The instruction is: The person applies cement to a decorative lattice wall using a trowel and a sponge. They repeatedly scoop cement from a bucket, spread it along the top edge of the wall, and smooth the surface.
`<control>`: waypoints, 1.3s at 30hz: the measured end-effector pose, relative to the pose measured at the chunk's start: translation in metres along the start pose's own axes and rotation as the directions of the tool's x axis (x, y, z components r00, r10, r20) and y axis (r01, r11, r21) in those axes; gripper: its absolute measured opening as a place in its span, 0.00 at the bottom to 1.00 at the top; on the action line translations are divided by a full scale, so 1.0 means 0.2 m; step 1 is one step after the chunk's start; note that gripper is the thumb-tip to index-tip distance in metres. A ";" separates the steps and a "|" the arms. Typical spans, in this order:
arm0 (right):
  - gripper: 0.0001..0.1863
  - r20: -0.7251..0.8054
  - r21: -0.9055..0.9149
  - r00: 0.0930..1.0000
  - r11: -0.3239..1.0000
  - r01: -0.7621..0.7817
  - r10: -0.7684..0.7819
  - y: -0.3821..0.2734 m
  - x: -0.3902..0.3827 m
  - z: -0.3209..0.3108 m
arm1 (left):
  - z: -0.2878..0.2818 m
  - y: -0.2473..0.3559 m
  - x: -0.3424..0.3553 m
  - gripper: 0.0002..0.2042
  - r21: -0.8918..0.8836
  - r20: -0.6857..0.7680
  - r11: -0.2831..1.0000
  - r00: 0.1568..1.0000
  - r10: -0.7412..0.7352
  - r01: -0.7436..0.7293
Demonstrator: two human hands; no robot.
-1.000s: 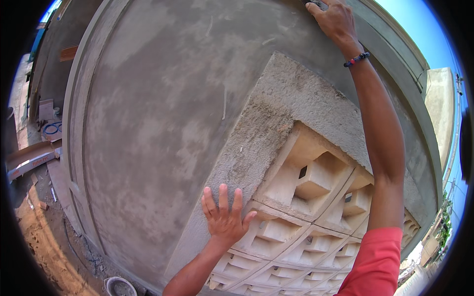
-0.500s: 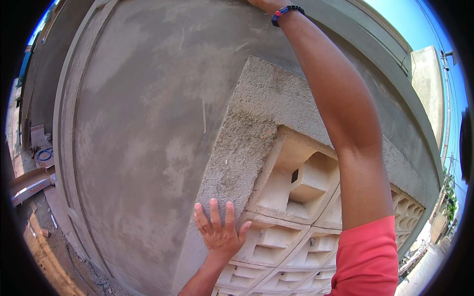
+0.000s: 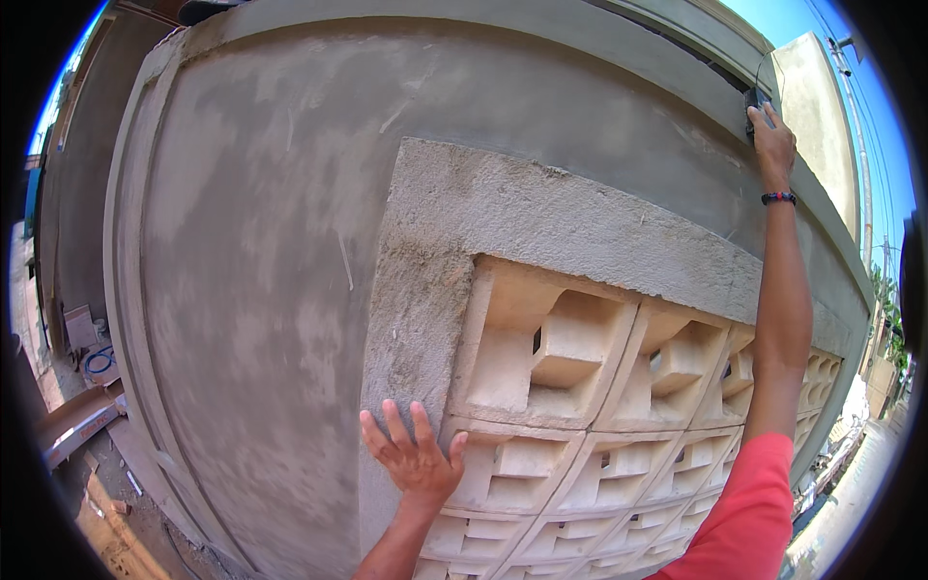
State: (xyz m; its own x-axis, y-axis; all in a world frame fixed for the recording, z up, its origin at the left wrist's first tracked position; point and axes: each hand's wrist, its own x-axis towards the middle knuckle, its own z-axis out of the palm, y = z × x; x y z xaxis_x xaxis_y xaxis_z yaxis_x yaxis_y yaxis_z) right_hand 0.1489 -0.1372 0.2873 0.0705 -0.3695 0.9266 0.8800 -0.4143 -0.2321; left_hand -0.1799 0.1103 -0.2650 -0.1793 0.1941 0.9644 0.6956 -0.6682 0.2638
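My left hand (image 3: 418,459) lies spread against the rough, light plaster band (image 3: 416,261) that frames the blocks, its thumb beside the opening. The cream openwork vent blocks (image 3: 565,416) sit in rows inside that band. At the upper right, my right arm is stretched up and my right hand (image 3: 773,145) grips a small dark block-like tool (image 3: 754,101). It is held at the wall's raised top border; the fingers hide part of it and its kind is unclear. Smooth grey plaster (image 3: 261,251), streaked lighter in patches, covers the wall around the band.
A raised border (image 3: 130,261) runs down the wall's left side. Cartons (image 3: 82,420), a blue coil (image 3: 100,361) and rubble lie on the ground at the left. A dark object (image 3: 208,10) rests on the wall's top. At the right stand a pole (image 3: 855,145) and wires.
My right hand has swung from the top middle to the upper right, bringing the dark tool into sight. The view has shifted too; my left hand stays spread on the band.
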 end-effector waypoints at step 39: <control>0.22 -0.204 0.259 0.921 0.888 0.379 -0.333 -0.18 -0.32 -0.03 | 0.04 0.04 0.01 0.33 0.145 -0.055 0.986 0.994 0.090 -0.081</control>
State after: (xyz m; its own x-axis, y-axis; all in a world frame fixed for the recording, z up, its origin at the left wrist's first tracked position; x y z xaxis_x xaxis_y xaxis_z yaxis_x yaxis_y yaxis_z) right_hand 0.1096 -0.1024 0.2351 -0.3240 -0.3720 0.8698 0.9303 -0.2925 0.2214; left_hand -0.1685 0.1110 -0.2600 -0.1541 0.0934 0.9836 0.8011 -0.5709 0.1797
